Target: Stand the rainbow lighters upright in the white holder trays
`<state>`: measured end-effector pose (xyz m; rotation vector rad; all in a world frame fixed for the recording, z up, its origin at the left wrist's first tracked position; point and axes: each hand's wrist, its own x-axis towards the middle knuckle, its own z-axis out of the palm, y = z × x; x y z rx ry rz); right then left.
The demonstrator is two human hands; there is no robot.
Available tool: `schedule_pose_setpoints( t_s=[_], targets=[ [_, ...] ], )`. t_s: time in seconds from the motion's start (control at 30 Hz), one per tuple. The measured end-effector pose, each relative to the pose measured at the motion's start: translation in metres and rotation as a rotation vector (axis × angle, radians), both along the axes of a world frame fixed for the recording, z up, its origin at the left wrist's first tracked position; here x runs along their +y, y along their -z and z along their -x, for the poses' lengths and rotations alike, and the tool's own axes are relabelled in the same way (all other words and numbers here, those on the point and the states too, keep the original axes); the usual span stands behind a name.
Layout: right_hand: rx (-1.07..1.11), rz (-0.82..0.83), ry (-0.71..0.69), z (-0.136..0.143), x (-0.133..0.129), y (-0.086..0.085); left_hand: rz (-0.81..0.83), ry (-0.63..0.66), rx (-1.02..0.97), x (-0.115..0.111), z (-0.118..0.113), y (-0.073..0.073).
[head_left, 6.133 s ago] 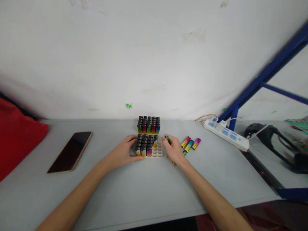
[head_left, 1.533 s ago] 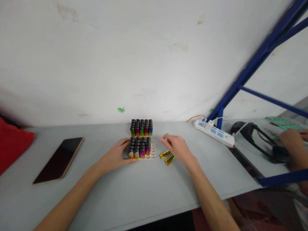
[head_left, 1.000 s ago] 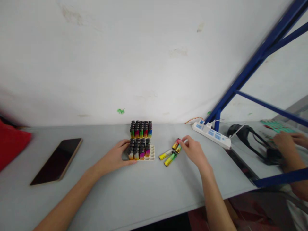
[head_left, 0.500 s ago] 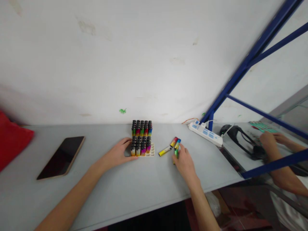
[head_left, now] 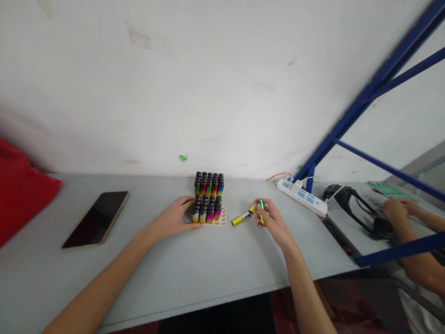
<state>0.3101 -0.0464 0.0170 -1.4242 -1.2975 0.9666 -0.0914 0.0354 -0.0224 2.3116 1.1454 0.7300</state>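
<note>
Several colourful lighters [head_left: 210,213] stand upright in rows in a white tray [head_left: 220,222], whose right-hand compartments show bare. Behind them is another block of upright lighters [head_left: 208,184]. My left hand [head_left: 176,217] rests at the tray's left side, thumb along the front corner and fingers around the back, steadying it. A green-and-yellow lighter [head_left: 262,213] is pinched in my right hand [head_left: 273,219], a little above the table. Just left of that hand a yellow lighter [head_left: 240,219] lies on the table, with another lighter [head_left: 252,208] beside its end, partly hidden by my fingers.
A dark tablet [head_left: 97,220] lies at the left, near a red cloth item [head_left: 24,190]. A white power strip [head_left: 301,196] and a blue metal frame [head_left: 347,116] are at the right. Beyond the frame are a black device [head_left: 358,211] and another person's hands [head_left: 396,209].
My right hand has lifted the green-and-yellow lighter from the table and tilted it up. My left hand stays at the tray. The view has shifted slightly.
</note>
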Motion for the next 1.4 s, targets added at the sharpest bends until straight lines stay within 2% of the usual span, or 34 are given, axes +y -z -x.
schedule_pose_setpoints(
  t_s=[0.1, 0.2, 0.3, 0.47, 0.6, 0.87, 1.03, 1.2, 1.4],
  targets=[
    [0.112, 0.050, -0.119, 0.035, 0.036, -0.013, -0.011, -0.013, -0.008, -0.005, -0.001, -0.003],
    [-0.011, -0.019, -0.133, 0.067, 0.069, -0.018, -0.025, -0.022, -0.023, -0.009, -0.002, -0.004],
    [-0.165, -0.114, -0.092, 0.083, 0.081, -0.010, -0.039, -0.025, -0.030, -0.010, -0.001, -0.003],
    [-0.237, -0.146, -0.071, 0.088, 0.063, 0.013, -0.054, -0.053, -0.011, -0.008, 0.002, -0.002],
    [-0.236, -0.124, -0.101, 0.092, 0.051, 0.018, -0.022, -0.064, -0.012, -0.009, 0.001, -0.003],
    [-0.283, -0.182, -0.216, 0.093, 0.041, 0.003, -0.014, -0.075, -0.045, -0.010, 0.002, -0.005],
    [-0.464, -0.342, -0.302, 0.080, 0.037, -0.009, -0.008, -0.061, -0.022, -0.009, 0.003, -0.003],
    [-0.544, -0.241, -0.394, 0.075, 0.034, -0.010, 0.002, -0.066, -0.023, -0.012, 0.002, -0.005],
    [-0.555, -0.263, -0.550, 0.075, 0.033, -0.007, 0.013, -0.065, -0.018, -0.013, 0.002, -0.007]
  ],
)
